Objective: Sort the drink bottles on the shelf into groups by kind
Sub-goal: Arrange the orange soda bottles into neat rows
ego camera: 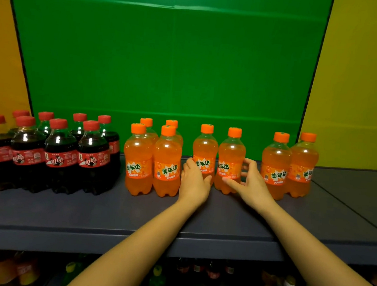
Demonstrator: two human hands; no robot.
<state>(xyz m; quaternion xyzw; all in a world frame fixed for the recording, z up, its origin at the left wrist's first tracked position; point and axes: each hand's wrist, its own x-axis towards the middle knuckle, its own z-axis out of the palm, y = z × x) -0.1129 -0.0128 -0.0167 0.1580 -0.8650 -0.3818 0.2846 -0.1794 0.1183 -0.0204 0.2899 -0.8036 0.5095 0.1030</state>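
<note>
Several dark cola bottles (61,152) with red caps stand grouped at the shelf's left. Beside them stands a cluster of orange soda bottles (153,160) with orange caps. Two more orange bottles stand side by side in the middle. My left hand (194,182) wraps around the lower part of the left one (205,149). My right hand (251,184) curls around the right one (231,155), thumb across its front and fingers behind. Both bottles stand upright on the shelf. Another pair of orange bottles (289,165) stands further right.
The dark grey shelf board (85,213) has bare room in front of the bottles and at its far right. A green panel (167,61) closes the back, with yellow walls at both sides. A lower shelf (205,279) holds more mixed bottles, blurred.
</note>
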